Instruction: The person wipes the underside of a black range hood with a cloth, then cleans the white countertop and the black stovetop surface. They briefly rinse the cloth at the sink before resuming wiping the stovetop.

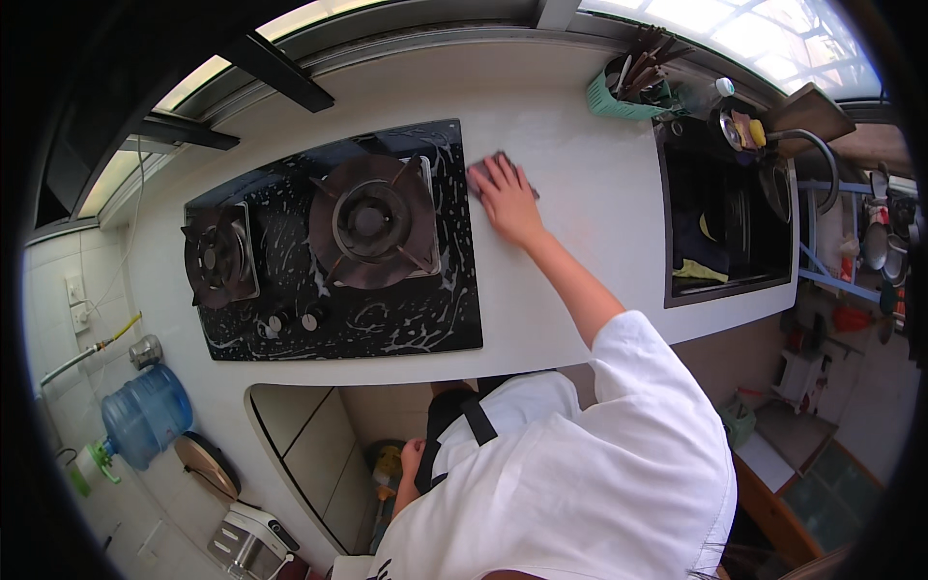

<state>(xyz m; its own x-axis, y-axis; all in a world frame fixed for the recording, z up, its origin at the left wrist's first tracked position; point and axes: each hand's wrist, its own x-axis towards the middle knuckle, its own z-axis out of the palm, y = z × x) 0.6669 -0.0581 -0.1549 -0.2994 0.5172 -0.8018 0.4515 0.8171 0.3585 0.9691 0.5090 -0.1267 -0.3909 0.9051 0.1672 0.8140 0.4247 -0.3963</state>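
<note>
My right hand (pixel 509 199) lies palm down on a dark, greyish-brown cloth (pixel 535 191), pressing it to the white countertop (pixel 565 290). The cloth is just beside the right edge of a black glass gas cooktop (pixel 406 326); most of it is hidden under my fingers. White foam streaks and drops cover the cooktop's glass around a large burner (pixel 371 217) and a smaller burner (pixel 212 257). Two control knobs (pixel 309 321) sit near its front edge. Down by my body, below the counter's edge, my left hand (pixel 413 457) is curled, with nothing visible in it.
At right, a black sink (pixel 761 254) holds a dark cloth item with yellow-green parts (pixel 699 254). Behind it stand a green utensil basket (pixel 623 101) and a curved faucet (pixel 832 163). A blue water jug (pixel 148 415) and a toaster (pixel 250 544) are at left.
</note>
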